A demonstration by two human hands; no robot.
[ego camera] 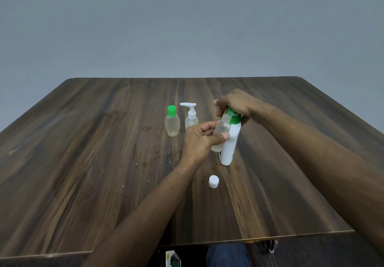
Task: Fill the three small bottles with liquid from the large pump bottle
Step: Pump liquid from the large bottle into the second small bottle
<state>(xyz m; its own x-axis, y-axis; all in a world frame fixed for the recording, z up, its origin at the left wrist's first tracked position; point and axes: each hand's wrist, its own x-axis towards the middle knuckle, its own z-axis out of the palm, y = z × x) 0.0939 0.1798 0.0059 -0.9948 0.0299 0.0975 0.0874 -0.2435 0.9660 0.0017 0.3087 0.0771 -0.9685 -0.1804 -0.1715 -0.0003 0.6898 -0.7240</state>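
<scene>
The pump bottle [229,142] stands on the table [104,142], right of centre, its long axis nearly upright with the top leaning slightly to the right and its green pump head [233,116] uppermost. The right hand [236,105] lies over that head from above, wrist raised, forearm running in from the lower right; its fingers curl down over the front of the pump, thumb hidden. Just left of it, and touching or nearly touching the white body, the open bottle [221,133] is held off the table — long axis tilted, its threaded mouth pointing up and to the right, close under the pump's spout. The left hand [199,140] grips this bottle from the left side, thumb across the front, fingers wrapped behind, forearm reaching from the lower centre. A little pale liquid sits in its base. Its white cap [213,181] rests on the table nearer the person. Further left stand two upright small bottles side by side: one with a green cap [172,121], one with a white pump [191,117], spout pointing left.
</scene>
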